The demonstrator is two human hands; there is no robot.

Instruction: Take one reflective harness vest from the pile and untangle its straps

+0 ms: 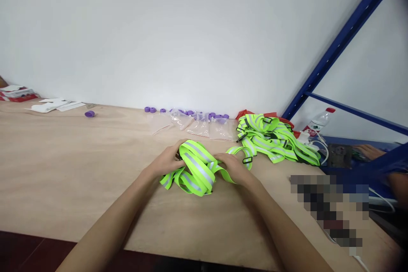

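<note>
A bundle of neon-yellow reflective strap [198,168] with silver stripes lies loosely coiled on the wooden table, between my hands. My left hand [168,159] is closed around the bundle's left side, its thumb in front and the other fingers partly hidden behind. On the right, my right hand [234,166] grips the strap where it leaves the bundle; its fingertips are partly covered. Beyond that hand, a loop of strap with a black buckle [247,160] reaches toward a heap of similar reflective straps [270,136].
Clear plastic bags [199,126] lie before several purple rings [191,113] along the wall. Another purple ring [90,114], white papers [59,105] and a red-white box [17,93] are left. A bottle [320,121], blue frame [338,36] and another person's hand [368,151] are right.
</note>
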